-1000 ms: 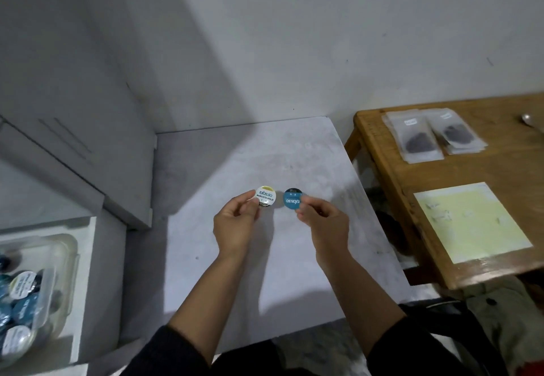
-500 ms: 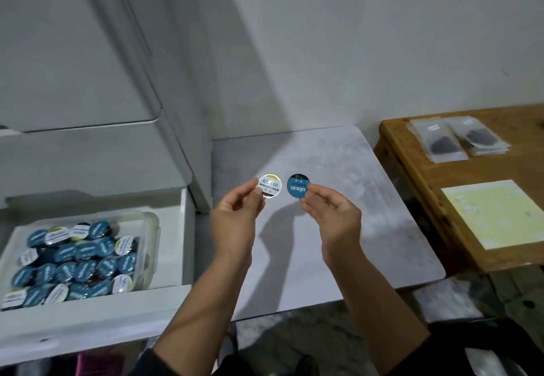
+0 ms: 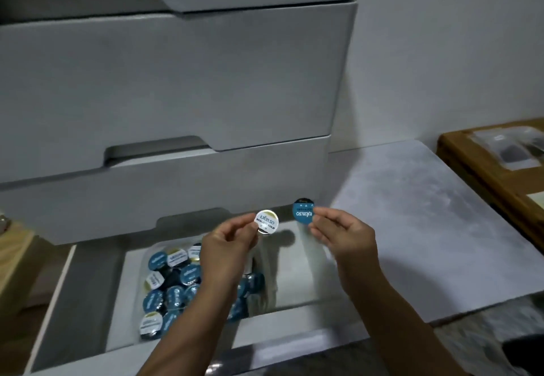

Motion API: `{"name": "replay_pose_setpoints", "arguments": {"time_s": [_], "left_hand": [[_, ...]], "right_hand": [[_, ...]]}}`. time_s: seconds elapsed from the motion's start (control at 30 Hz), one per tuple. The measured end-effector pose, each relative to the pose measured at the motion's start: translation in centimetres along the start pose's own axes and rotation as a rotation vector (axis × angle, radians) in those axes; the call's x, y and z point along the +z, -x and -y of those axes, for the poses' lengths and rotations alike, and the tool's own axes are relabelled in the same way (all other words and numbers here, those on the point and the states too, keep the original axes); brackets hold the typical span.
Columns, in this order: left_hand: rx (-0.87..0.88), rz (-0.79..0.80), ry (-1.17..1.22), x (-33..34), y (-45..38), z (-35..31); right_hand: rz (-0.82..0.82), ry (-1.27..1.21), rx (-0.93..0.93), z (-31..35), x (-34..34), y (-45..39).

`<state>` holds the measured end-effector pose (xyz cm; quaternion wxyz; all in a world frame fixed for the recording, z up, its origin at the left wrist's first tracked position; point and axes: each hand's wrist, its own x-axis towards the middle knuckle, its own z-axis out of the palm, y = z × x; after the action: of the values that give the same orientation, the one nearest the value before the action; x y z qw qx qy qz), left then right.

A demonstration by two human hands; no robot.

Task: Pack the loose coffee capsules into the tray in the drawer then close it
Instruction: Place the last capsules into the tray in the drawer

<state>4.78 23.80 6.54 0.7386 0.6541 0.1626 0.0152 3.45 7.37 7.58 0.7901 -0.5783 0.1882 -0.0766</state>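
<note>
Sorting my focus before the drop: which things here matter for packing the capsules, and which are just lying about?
Job:
- white-lidded capsule, pinched in left hand
- blue-lidded capsule, pinched in right hand
- clear tray of capsules
- open drawer

Lying about:
- grey side table
- wooden table with plastic sachets

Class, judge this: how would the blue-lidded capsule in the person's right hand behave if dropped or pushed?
The blue-lidded capsule is probably light: the right hand holds it by its fingers alone. Its round lid suggests it may roll. The foil-like top looks easily dented.
</note>
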Motion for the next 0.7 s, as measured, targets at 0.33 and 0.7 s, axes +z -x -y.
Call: {"name": "replay_pose_setpoints", "arguments": {"time_s": [0.33, 0.7], "left_hand": [[-0.184, 0.077, -0.074, -7.7, -4.3, 0.5], [-0.307, 0.111, -0.182, -9.4, -8.0, 4.1]], "right_hand": [[-0.028, 0.38, 0.092, -4.7, 8.1, 2.6], [-0.132, 0.628, 0.257, -8.9, 10.5, -0.6]]}}
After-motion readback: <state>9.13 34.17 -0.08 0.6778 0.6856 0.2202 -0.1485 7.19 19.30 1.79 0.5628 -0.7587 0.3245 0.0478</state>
